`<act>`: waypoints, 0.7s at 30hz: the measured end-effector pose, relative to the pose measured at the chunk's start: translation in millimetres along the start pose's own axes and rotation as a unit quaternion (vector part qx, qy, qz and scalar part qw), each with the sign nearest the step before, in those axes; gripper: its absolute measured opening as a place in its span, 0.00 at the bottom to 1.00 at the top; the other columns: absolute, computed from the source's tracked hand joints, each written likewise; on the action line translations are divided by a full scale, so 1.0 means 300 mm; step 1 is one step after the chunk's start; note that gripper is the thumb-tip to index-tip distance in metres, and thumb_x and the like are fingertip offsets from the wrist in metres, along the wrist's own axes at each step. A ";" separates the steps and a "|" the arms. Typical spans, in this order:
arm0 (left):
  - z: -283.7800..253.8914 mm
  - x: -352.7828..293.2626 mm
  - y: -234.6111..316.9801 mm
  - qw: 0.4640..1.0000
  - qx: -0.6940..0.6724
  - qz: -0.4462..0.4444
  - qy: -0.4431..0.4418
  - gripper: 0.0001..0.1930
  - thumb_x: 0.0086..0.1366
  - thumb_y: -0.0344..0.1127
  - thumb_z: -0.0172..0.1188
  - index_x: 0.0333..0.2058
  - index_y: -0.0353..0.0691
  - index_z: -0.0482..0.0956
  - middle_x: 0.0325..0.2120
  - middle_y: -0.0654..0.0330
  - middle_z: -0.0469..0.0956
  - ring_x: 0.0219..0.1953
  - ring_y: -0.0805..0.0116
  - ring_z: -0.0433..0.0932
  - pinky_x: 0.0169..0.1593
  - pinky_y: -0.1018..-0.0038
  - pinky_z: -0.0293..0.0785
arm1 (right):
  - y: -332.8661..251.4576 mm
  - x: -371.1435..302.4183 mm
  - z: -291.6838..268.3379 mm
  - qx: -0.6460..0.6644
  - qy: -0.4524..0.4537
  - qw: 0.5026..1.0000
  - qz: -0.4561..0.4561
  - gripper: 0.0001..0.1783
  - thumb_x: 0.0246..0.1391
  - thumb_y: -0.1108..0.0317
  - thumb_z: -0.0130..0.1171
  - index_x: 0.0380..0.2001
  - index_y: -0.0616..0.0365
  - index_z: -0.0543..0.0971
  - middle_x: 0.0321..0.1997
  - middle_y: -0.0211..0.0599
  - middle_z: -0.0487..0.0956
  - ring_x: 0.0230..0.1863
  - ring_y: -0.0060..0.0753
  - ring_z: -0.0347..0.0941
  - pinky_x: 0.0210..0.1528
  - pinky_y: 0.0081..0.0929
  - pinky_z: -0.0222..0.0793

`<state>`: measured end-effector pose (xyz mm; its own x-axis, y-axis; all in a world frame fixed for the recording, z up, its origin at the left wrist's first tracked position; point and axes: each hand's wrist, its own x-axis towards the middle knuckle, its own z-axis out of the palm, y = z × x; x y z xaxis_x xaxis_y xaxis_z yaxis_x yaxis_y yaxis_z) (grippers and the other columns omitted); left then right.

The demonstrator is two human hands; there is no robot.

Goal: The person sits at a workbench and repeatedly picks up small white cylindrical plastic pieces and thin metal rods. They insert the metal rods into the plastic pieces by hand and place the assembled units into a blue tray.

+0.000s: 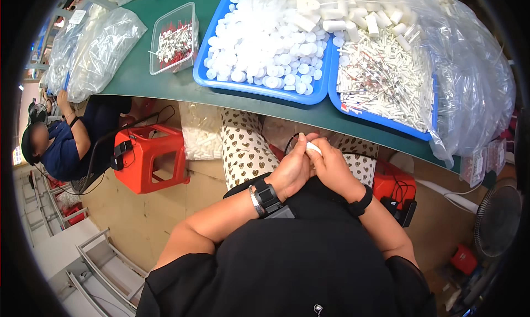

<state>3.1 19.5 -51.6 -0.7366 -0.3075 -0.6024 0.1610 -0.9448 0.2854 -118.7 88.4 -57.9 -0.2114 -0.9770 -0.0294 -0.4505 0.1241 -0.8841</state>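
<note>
My two hands meet over my lap, just below the table's near edge. My right hand is closed around a small white plastic piece, whose rounded end shows between thumb and fingers. Against it, my left hand has its thumb and fingertips pinched together; whatever they grip is hidden. Beyond the hands, a blue tray is heaped with translucent white round caps. Beside it on the right, another blue tray holds thin white parts with reddish wires and thicker white cylinders.
A clear plastic box of red and white parts stands left on the green table. Plastic bags lie at both ends. Red stools stand below. A seated person is at left, a fan at right.
</note>
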 end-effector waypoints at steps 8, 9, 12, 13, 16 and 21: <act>-0.002 0.009 0.044 1.000 0.030 0.004 -0.006 0.30 0.75 0.58 0.36 0.62 0.39 0.62 0.49 0.62 0.73 0.43 0.72 0.73 0.55 0.65 0.71 | 0.013 0.014 -0.085 0.454 -0.180 0.820 0.299 0.24 0.72 0.50 0.39 0.45 0.63 0.72 0.24 0.29 0.72 0.14 0.12 0.58 0.14 0.11 0.48; 0.022 0.005 0.050 0.999 0.024 0.005 0.028 0.30 0.76 0.58 0.36 0.62 0.39 0.62 0.47 0.63 0.74 0.41 0.73 0.73 0.54 0.66 0.71 | 0.018 0.012 -0.087 0.461 -0.180 0.814 0.303 0.24 0.72 0.51 0.40 0.45 0.63 0.72 0.24 0.28 0.72 0.15 0.11 0.58 0.16 0.11 0.49; -0.072 0.036 0.007 0.995 0.056 -0.006 -0.084 0.28 0.76 0.56 0.37 0.60 0.39 0.66 0.48 0.60 0.75 0.46 0.69 0.74 0.56 0.66 0.70 | 0.024 0.007 -0.069 0.430 -0.170 0.842 0.279 0.22 0.71 0.52 0.43 0.44 0.64 0.73 0.25 0.31 0.73 0.18 0.16 0.63 0.19 0.15 0.56; -0.061 0.032 0.000 0.997 0.059 -0.002 -0.052 0.27 0.76 0.56 0.37 0.59 0.39 0.67 0.48 0.59 0.75 0.47 0.68 0.74 0.56 0.65 0.70 | 0.033 0.005 -0.048 0.381 -0.155 0.878 0.246 0.21 0.71 0.53 0.44 0.43 0.64 0.73 0.25 0.34 0.74 0.19 0.22 0.66 0.21 0.19 0.60; -0.031 0.038 -0.023 0.998 0.054 0.010 0.007 0.24 0.76 0.53 0.37 0.56 0.41 0.70 0.48 0.58 0.76 0.48 0.66 0.75 0.57 0.65 0.69 | 0.028 -0.004 -0.009 0.105 -0.075 0.988 0.083 0.18 0.68 0.58 0.48 0.42 0.65 0.73 0.29 0.47 0.78 0.26 0.44 0.75 0.30 0.37 0.69; -0.110 0.079 -0.032 0.990 0.059 -0.083 0.095 0.22 0.76 0.50 0.38 0.55 0.41 0.70 0.51 0.58 0.73 0.51 0.66 0.72 0.57 0.62 0.69 | 0.043 0.034 -0.033 -0.132 -0.157 0.972 0.119 0.16 0.64 0.58 0.52 0.42 0.62 0.74 0.34 0.56 0.80 0.37 0.62 0.77 0.40 0.51 0.71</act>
<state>5.9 17.6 -93.3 -0.6079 -0.1756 -0.7743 -0.0372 -0.9679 0.2487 -135.2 81.8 -65.1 -0.0810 -0.9151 -0.3951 -0.6372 0.3523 -0.6855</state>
